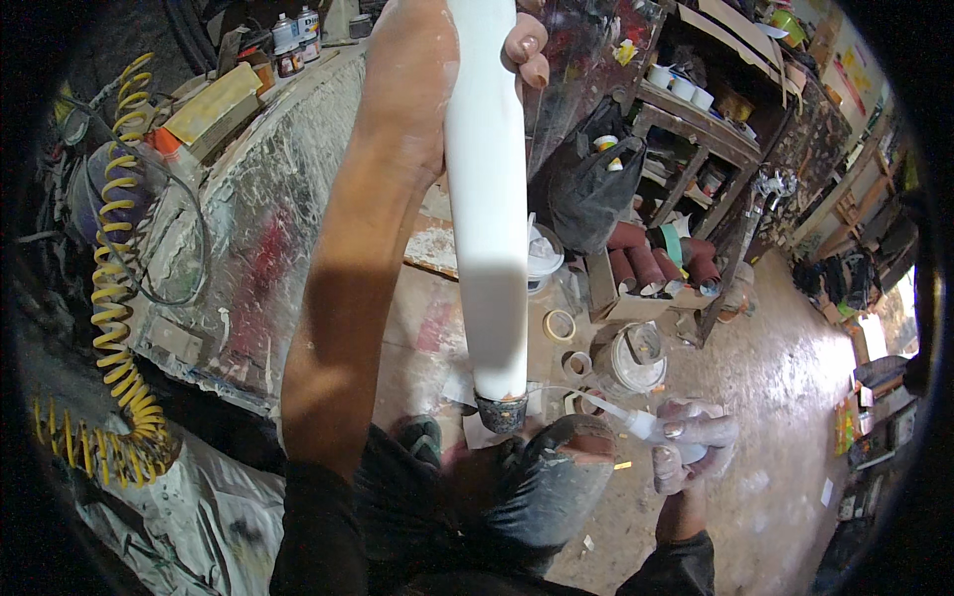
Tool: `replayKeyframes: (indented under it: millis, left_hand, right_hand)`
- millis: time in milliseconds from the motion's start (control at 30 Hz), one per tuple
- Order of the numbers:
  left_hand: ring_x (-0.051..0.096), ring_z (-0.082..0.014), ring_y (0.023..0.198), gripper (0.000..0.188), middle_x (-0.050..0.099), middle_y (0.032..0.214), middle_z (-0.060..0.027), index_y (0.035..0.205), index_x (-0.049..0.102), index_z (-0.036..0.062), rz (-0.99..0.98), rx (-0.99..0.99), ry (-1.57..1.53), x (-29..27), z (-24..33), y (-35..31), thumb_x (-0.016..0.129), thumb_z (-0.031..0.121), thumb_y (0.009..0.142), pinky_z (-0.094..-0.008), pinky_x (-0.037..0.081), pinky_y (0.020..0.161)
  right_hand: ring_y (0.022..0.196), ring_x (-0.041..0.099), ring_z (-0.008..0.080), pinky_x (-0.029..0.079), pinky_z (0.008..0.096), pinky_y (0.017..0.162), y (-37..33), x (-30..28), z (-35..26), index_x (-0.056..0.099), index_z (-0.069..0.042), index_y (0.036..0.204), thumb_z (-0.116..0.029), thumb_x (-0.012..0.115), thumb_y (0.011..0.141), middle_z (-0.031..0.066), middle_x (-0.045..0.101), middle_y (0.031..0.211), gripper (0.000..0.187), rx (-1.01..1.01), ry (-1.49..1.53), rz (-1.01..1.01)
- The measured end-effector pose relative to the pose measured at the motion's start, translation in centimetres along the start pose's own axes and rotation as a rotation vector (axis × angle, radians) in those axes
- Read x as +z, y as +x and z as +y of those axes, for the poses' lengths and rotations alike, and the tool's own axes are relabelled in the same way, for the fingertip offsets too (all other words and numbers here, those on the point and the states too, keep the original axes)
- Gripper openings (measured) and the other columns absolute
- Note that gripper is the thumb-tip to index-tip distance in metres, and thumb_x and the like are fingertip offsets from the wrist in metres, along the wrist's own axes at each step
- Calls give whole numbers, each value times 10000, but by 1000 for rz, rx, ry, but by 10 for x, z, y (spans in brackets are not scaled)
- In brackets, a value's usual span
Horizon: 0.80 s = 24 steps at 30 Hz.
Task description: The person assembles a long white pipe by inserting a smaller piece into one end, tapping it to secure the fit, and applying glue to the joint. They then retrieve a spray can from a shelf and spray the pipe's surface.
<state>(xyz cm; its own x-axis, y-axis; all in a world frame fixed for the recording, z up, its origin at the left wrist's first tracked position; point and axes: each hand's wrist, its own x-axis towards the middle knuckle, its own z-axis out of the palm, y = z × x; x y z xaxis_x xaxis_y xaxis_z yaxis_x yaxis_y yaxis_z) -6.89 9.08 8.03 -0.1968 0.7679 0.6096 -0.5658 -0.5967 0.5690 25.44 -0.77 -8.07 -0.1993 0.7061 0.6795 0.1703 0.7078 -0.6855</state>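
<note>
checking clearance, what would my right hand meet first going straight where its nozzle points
Led by its nozzle, the right hand would probably first meet the white tapered post near its dark end cap; depth is unclear.

A workshop: yellow coiled hose (149,422) at frame left, paint-smeared tabletop (283,184) upper left. Brown rolls (648,268) right of centre look like sandpaper.

Gripping a long, tapering white object (487,199) in the left hand (419,70); holding a slim nozzled applicator (642,425) in the dusty right hand (696,442), pointing its thin spout (608,406) toward the dark piece (501,412) at the object's lower end.
</note>
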Motion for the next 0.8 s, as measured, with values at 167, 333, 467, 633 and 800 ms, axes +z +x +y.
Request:
replayKeyframes:
  millis: [167,333,467,633,800]
  left_hand:
    - [485,-129,497,447,526,779,-68,1055,491,16,-76,2,-53,-6,4,3,384,447,1002,-264,454,412]
    - [487,-106,480,448,526,763,-64,1077,488,14,-202,0,-141,-12,9,9,380,442,1001,-231,436,394]
    - [504,-110,479,439,545,768,-71,1100,487,25,-197,3,-153,-19,7,4,383,439,999,-242,443,395]
    - [572,-145,583,512,597,860,-93,1291,447,55,-86,21,61,-27,6,-1,429,463,981,-293,498,469]
    - [484,-88,499,594,493,760,-29,1301,430,8,-110,-131,14,-24,2,-7,374,513,992,-213,403,374]
  right_hand:
    - [688,615,193,498,349,705,5,-2,-3,686,-87,824,-263,780,743,70,636,759,216,-75,25,-94]
    - [635,555,160,486,324,621,7,-9,20,521,-65,977,-311,742,821,65,569,745,366,-195,145,-248]
    - [648,573,155,479,302,610,0,-8,41,509,-48,1061,-316,768,790,87,581,865,462,-174,44,81]
    - [707,584,138,467,252,607,22,-4,49,456,-17,1199,-310,747,817,71,555,912,562,95,131,165]
    - [775,568,101,462,224,630,48,15,34,440,-9,1220,-127,635,898,58,566,927,394,252,88,106]
